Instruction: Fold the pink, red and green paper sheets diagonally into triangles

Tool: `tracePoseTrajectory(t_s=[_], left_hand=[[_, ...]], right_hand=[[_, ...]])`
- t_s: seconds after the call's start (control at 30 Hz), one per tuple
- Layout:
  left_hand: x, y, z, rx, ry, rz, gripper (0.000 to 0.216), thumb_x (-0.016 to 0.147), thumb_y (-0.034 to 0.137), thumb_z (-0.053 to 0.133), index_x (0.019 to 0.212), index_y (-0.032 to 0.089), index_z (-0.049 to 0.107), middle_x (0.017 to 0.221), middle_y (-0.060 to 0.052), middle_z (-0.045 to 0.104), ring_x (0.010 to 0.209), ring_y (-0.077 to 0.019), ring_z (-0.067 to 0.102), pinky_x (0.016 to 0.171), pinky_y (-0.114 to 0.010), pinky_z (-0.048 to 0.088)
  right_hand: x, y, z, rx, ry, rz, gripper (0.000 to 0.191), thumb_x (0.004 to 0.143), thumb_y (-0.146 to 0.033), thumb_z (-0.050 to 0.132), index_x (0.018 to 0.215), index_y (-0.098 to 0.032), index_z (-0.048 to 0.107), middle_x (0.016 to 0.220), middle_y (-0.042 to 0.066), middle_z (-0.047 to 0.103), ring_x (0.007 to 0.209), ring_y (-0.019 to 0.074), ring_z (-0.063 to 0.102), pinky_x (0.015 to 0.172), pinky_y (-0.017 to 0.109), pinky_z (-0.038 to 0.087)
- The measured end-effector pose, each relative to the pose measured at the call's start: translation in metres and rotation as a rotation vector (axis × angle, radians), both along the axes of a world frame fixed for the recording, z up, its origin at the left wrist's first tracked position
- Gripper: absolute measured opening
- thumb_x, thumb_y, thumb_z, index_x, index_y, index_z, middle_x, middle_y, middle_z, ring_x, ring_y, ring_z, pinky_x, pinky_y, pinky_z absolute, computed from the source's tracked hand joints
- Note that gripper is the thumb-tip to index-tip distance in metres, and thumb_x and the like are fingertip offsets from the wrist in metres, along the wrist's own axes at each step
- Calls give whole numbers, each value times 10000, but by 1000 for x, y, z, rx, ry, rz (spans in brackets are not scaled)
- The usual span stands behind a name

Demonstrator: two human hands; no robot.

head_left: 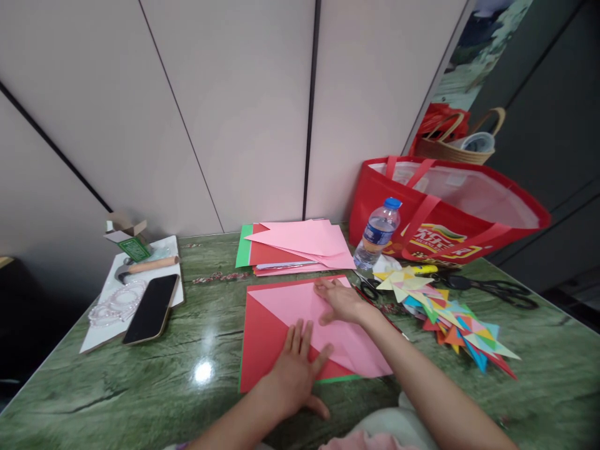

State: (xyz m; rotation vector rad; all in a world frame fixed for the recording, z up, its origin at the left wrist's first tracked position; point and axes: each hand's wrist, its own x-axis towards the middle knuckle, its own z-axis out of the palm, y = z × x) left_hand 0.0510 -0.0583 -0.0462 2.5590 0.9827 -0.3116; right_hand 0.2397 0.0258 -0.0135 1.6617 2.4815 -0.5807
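Observation:
A pink sheet of paper [307, 309], partly folded, lies on a red sheet [260, 337] on the green marble table [164, 375]. My left hand [295, 369] rests flat on the near edge of the pink and red sheets, fingers stretched out. My right hand [340, 300] presses flat on the far part of the pink sheet, fingers extended to the left. Neither hand holds anything.
A stack of pink, red and green paper [295, 250] lies at the back. Right of it are a water bottle [377, 234], a red bag [450, 212], scissors [497, 289] and several colourful folded shapes [450, 319]. At left, a white board carries a phone [151, 308], a hammer [145, 267] and a bracelet [115, 304].

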Motion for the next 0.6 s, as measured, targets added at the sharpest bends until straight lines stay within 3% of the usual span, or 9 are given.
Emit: tracePoseTrajectory(t_s=[0.07, 0.17, 0.33, 0.43, 0.5, 0.53, 0.6], left_hand=[[9, -4, -2, -17, -2, -28, 1064, 514, 729, 671, 1418, 388, 226, 1511, -149, -104, 1307, -500, -141, 988, -743, 29], [21, -7, -2, -58, 14, -73, 1005, 488, 687, 723, 1367, 475, 284, 1524, -104, -110, 1285, -542, -158, 894, -810, -44], [21, -10, 4, -118, -83, -170, 792, 640, 632, 666, 1343, 482, 333, 1541, -68, -59, 1304, -508, -173, 851, -810, -116], [7, -7, 19, -238, -190, -197, 654, 733, 618, 587, 1333, 446, 389, 1552, -59, 39, 1339, -474, -117, 897, -795, -54], [-5, 0, 32, -346, -294, -179, 768, 715, 589, 631, 1388, 386, 321, 1527, -88, 213, 1381, -416, 74, 999, -716, 70], [-11, 5, 37, -361, -350, -94, 807, 700, 557, 665, 1398, 344, 322, 1477, -100, 341, 1362, -372, 235, 1038, -636, 170], [-25, 18, 44, -274, -429, 204, 687, 679, 458, 721, 1302, 283, 490, 1258, -78, 599, 1145, -263, 544, 975, -415, 389]], right_hand=[[0, 0, 1, 1, 0, 4, 764, 596, -401, 775, 1276, -188, 501, 1441, 124, 369, 1199, 369, 413, 895, 425, 428], [-1, -1, 3, -1, -3, 1, 743, 598, -394, 774, 1265, -203, 508, 1436, 111, 377, 1192, 362, 413, 881, 410, 435], [-1, -1, 1, -9, -2, -2, 732, 614, -400, 757, 1273, -215, 500, 1445, 107, 365, 1199, 360, 403, 880, 418, 433], [1, -2, -2, -5, 11, -5, 756, 616, -398, 752, 1298, -216, 480, 1457, 105, 349, 1213, 349, 393, 909, 423, 417], [2, -2, -3, -5, 25, -6, 773, 618, -400, 749, 1313, -208, 468, 1470, 103, 335, 1227, 339, 383, 930, 417, 408], [2, -3, -2, 0, 24, -10, 771, 620, -400, 748, 1312, -206, 470, 1475, 102, 330, 1232, 336, 380, 936, 413, 405], [0, -8, 2, 19, 0, -29, 731, 637, -379, 739, 1299, -202, 485, 1474, 100, 341, 1235, 332, 385, 940, 410, 407]])
